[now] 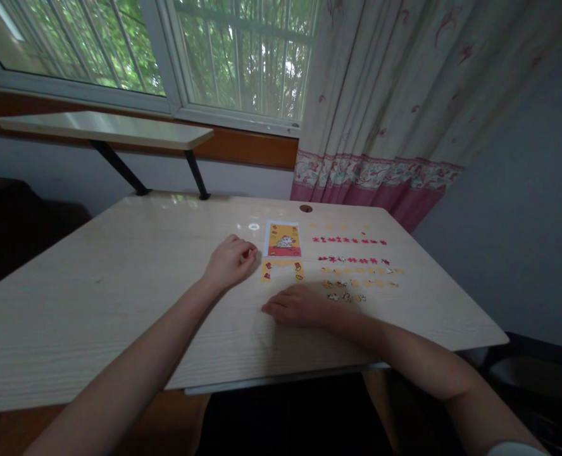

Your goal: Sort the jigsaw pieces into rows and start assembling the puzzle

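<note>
My left hand [231,261] rests on the pale wooden table [119,304] with its fingers curled around a small red jigsaw piece [246,254]. Just to its right lies a partly joined strip of yellow pieces [282,270], and beyond that a picture card [283,239] with a yellow and red cat design. My right hand [297,306] lies flat on the table below the strip, fingers stretched out to the left, holding nothing. Rows of loose red pieces [349,240] and yellow pieces [361,271] are sorted to the right of the card.
A cable hole [305,208] sits near the table's far edge. A narrow shelf [110,128] on black brackets hangs under the window [243,57]. A floral curtain [395,101] hangs at the back right. The table's right edge [452,278] drops off beside a grey wall.
</note>
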### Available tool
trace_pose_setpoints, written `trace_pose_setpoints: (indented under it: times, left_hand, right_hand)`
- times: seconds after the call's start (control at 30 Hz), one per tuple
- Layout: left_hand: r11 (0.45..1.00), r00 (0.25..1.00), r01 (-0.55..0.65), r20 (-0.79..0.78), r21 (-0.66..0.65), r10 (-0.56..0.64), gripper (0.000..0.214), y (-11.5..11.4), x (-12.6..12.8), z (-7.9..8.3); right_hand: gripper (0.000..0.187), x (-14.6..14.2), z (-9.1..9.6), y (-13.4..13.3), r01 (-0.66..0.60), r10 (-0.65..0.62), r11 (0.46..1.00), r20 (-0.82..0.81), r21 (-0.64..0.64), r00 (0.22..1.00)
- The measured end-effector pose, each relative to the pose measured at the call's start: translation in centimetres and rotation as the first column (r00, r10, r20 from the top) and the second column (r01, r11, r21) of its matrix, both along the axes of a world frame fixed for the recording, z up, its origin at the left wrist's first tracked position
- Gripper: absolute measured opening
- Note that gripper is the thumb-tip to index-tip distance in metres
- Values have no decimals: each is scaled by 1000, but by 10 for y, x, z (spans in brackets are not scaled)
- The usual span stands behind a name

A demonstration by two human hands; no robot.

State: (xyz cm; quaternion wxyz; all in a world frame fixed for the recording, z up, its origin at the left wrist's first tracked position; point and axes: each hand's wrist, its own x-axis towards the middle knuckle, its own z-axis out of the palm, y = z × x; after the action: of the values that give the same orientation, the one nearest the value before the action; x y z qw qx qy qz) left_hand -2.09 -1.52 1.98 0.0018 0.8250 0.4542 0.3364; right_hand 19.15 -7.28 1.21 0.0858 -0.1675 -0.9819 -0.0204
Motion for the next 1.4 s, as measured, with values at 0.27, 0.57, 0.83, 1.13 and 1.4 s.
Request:
trace_pose_setpoints:
  times: [0.27, 0.57, 0.83, 1.13, 1.4]
  left_hand:
    - [918, 938, 196, 338, -345, -73, 21, -17, 27, -1]
    - [724, 815, 439, 575, -532, -72, 21, -19, 38, -4]
    - [743, 586, 451, 792, -495, 171, 27, -18, 42, 2]
    - [801, 709, 392, 703, -452, 50, 25, -18, 39, 2]
    - [969, 984, 178, 29, -171, -176, 29, 7, -7, -3]
  right_hand:
    - [21, 5, -7, 33, 55, -674, 628, -507, -776, 538]
    - [34, 1, -9, 36, 12, -708, 611, -540, -791, 455]
    - [28, 6, -3, 35, 312, -559, 829, -667, -464, 493]
    - [24, 9, -3, 36, 375, -457, 883, -706, -284, 541]
    - [20, 23, 1, 40, 510, -391, 853, -786, -114, 478]
